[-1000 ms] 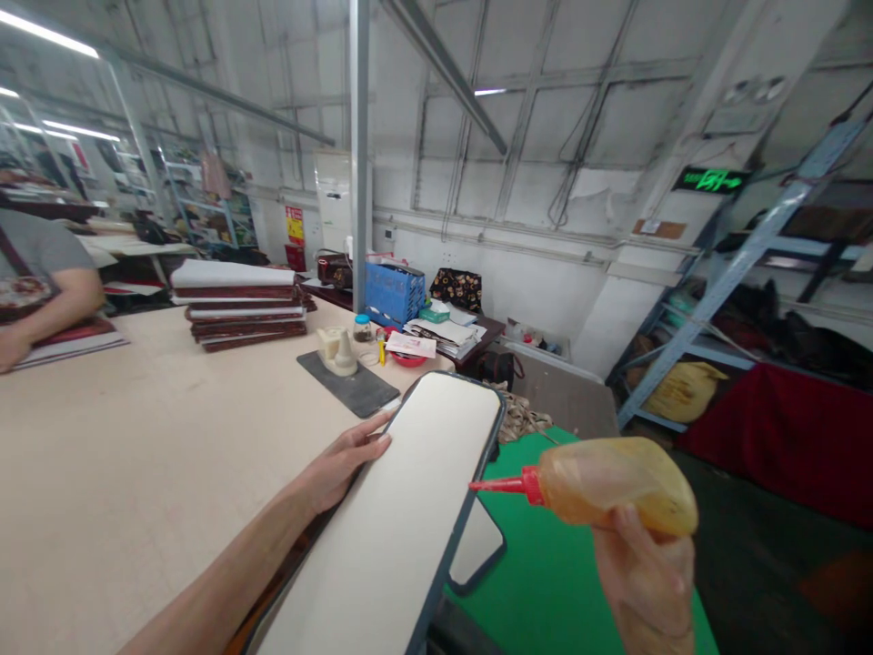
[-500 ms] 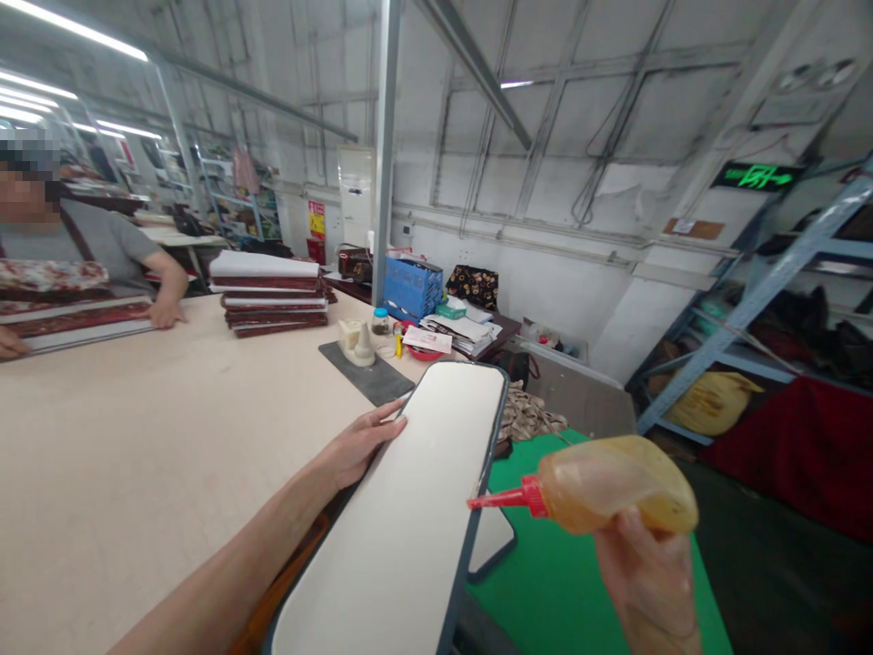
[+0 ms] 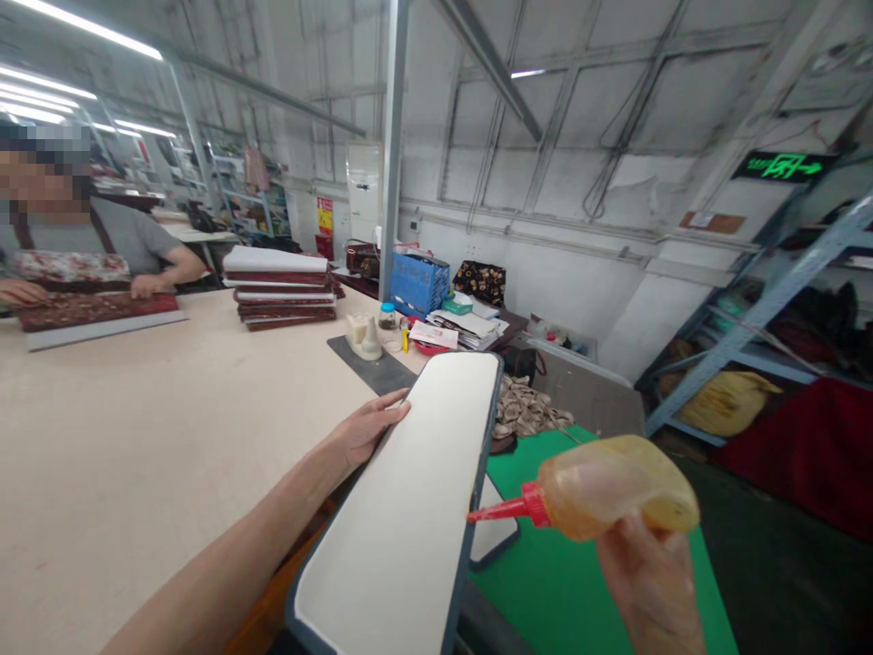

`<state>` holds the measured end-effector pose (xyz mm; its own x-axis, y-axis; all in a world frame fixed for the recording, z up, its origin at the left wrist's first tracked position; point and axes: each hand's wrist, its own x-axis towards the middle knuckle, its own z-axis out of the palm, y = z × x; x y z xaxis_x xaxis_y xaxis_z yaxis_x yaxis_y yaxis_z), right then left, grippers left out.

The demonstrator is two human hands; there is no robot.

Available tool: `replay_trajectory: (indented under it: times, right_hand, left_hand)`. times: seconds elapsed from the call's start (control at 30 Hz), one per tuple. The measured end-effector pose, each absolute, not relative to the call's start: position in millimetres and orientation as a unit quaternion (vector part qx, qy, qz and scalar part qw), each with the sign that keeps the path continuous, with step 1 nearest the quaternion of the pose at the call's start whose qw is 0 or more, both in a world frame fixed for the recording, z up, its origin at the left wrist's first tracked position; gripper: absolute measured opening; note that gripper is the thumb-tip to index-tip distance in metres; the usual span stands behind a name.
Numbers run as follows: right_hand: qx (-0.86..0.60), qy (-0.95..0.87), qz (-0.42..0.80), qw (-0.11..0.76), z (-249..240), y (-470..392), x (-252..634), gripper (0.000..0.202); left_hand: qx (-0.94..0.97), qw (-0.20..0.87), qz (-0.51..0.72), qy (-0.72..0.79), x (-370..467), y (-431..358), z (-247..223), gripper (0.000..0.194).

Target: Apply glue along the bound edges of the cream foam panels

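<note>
The red tip (image 3: 505, 511) has slid down the long right edge of the white board (image 3: 416, 491), nearer to the person than a second ago. Across the bench (image 3: 205, 437), the other person (image 3: 133, 241) now shows more, with both hands on a dark red piece (image 3: 102, 314).

Near that piece is a tall pile of red and white pieces (image 3: 286, 289). Past the board's far end I see a dark mat (image 3: 341, 350) with a cream-coloured thing (image 3: 368, 338) on it, a little jar (image 3: 387, 317) with a blue lid, and a blue basket (image 3: 419, 284). A heap of tan strips (image 3: 528, 408) sits just beyond a green sheet (image 3: 566, 564). The white board covers part of a smaller-looking board (image 3: 501, 537) lying on the green.

The white board is long and flat, with round corners and a dark blue rim. It is held up in front of the person. The left hand (image 3: 368, 428) has its fingers gripping the left edge. The right hand (image 3: 647, 573) has its fingers closed around the bottle (image 3: 620, 487), which is cloudy yellow-brown and tipped on its side.

Both hands hold the same things as before.
</note>
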<state>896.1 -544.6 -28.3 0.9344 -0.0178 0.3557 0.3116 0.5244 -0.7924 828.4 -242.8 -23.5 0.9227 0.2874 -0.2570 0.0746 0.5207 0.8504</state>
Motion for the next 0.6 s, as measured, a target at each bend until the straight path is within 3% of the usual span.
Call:
replay_trajectory:
  times: [0.6]
  right_hand:
    - [-0.464,-0.143,-0.051,0.873,-35.0,-548.3,890.7,0.056]
  left_hand:
    - [0.469,0.849,0.087,0.225,849.4,-232.5,-27.5,0.072]
